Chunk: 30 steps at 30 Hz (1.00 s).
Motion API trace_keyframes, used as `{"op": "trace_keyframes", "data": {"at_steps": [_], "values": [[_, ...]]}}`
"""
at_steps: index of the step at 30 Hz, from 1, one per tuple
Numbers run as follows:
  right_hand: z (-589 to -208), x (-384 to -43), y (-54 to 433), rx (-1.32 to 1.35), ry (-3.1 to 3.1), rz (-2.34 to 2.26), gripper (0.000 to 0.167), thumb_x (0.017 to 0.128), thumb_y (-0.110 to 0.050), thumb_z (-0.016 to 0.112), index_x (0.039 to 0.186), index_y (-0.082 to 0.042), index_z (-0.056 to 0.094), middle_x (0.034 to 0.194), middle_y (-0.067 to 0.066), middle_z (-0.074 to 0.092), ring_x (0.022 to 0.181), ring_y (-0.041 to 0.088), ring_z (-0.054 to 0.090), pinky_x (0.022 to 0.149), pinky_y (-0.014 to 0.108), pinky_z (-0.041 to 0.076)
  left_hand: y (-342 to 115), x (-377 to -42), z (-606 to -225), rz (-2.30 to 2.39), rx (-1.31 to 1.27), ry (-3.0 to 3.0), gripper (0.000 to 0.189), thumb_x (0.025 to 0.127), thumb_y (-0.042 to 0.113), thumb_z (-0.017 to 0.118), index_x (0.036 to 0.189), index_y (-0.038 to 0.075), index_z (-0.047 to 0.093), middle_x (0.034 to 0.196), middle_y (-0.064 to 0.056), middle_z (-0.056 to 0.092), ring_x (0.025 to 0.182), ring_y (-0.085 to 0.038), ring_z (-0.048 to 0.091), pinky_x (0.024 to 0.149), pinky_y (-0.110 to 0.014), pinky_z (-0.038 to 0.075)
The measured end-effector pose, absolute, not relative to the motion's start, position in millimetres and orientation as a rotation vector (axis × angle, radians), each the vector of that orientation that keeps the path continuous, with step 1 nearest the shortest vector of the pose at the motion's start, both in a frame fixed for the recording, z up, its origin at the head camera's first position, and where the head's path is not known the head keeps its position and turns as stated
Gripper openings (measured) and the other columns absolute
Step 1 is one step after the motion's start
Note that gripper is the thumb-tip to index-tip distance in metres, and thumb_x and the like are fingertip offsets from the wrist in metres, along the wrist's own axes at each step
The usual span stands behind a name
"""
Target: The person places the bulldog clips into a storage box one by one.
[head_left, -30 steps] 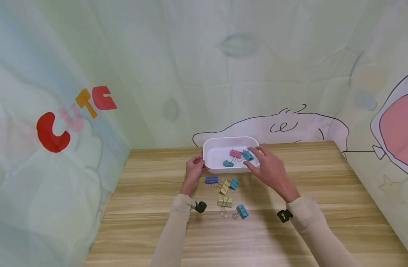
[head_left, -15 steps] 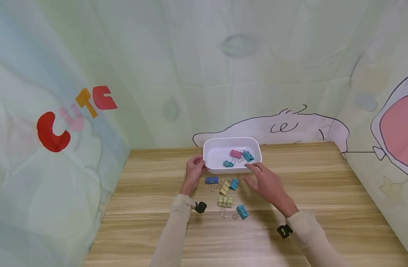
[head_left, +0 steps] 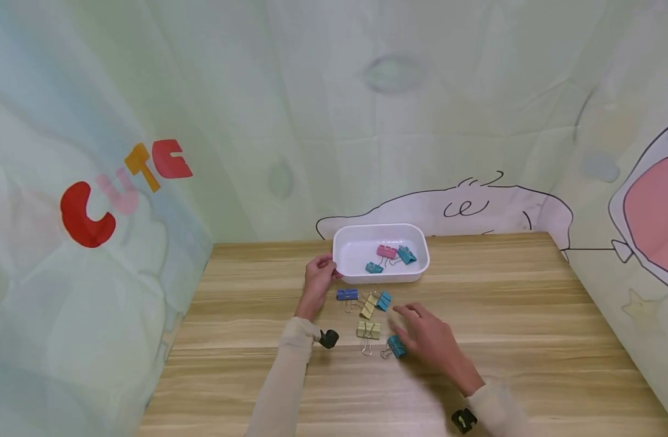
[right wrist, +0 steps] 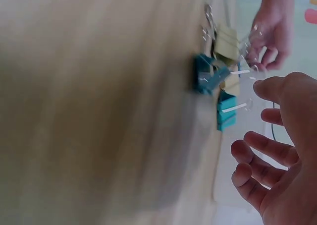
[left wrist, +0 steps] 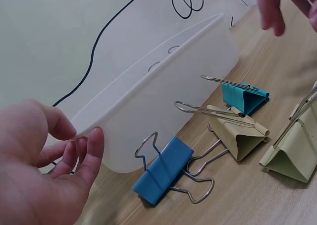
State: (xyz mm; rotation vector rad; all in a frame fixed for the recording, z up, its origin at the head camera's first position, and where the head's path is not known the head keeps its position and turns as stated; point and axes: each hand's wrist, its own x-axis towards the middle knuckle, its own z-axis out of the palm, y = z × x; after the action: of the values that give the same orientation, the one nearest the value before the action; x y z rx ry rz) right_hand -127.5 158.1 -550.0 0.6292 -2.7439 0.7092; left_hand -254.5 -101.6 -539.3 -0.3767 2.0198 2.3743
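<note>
My left hand pinches the left end of a white plastic tray by its rim, thumb and fingers meeting at the edge in the left wrist view. A pink binder clip and two teal ones lie inside the tray. My right hand hovers over the table with fingers spread and holds nothing. Nearest to it is a teal binder clip, just left of the thumb. In front of the tray lie a blue binder clip, a teal clip and two yellow clips, one nearer me.
The wooden table runs back to a fabric backdrop with cartoon drawings. The tray stands near the table's back edge, close to that backdrop. Both wrists wear small black devices, one on the left.
My right hand has drawn back from over the tray toward me, coming down beside the nearest teal binder clip. My left hand and the tray have stayed in place.
</note>
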Motion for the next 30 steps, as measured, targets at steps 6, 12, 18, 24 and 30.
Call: {"op": "trace_keyframes", "data": {"at_steps": [6,12,18,24,30], "values": [[-560,-107,155,0.642,-2.785,0.723,0.04,0.095,-0.029,0.077,0.13,-0.012,0.07,0.117,0.006,0.068,0.094,0.023,0.07,0.069,0.043,0.063,-102,-254,-539,2.371,-0.372,2.017,0.039,0.095,-0.006,0.054,0.132,-0.017,0.053,0.121,-0.034,0.055,0.088,-0.031,0.065,0.069,-0.021,0.06],[-569,-96,153,0.624,-2.798,0.728,0.033,0.099,-0.032,0.071,0.127,-0.015,0.072,0.115,0.003,0.069,0.093,0.022,0.071,0.07,0.042,0.062,-102,-255,-539,2.364,-0.371,2.024,0.038,0.096,-0.005,0.054,0.132,-0.017,0.053,0.119,-0.033,0.056,0.085,-0.028,0.065,0.07,-0.022,0.06],[-575,-88,153,0.663,-2.791,0.729,0.027,0.101,-0.026,0.067,0.125,-0.017,0.074,0.116,0.0,0.07,0.1,0.018,0.069,0.077,0.039,0.062,-101,-255,-539,2.361,-0.389,2.017,0.038,0.096,-0.005,0.054,0.132,-0.017,0.054,0.121,-0.034,0.055,0.083,-0.025,0.064,0.067,-0.02,0.059],[-574,-82,154,0.683,-2.82,0.72,0.04,0.09,-0.024,0.073,0.129,-0.019,0.071,0.119,0.0,0.068,0.1,0.016,0.066,0.071,0.035,0.061,-101,-254,-538,2.36,-0.394,2.022,0.038,0.096,-0.006,0.054,0.132,-0.017,0.054,0.118,-0.031,0.056,0.081,-0.023,0.064,0.067,-0.019,0.059],[-576,-81,153,0.676,-2.828,0.7,0.041,0.09,-0.03,0.078,0.128,-0.02,0.071,0.118,-0.001,0.067,0.1,0.016,0.067,0.069,0.036,0.061,-100,-254,-537,2.359,-0.395,2.018,0.038,0.096,-0.006,0.054,0.132,-0.016,0.054,0.12,-0.032,0.056,0.084,-0.025,0.064,0.066,-0.019,0.058]]}}
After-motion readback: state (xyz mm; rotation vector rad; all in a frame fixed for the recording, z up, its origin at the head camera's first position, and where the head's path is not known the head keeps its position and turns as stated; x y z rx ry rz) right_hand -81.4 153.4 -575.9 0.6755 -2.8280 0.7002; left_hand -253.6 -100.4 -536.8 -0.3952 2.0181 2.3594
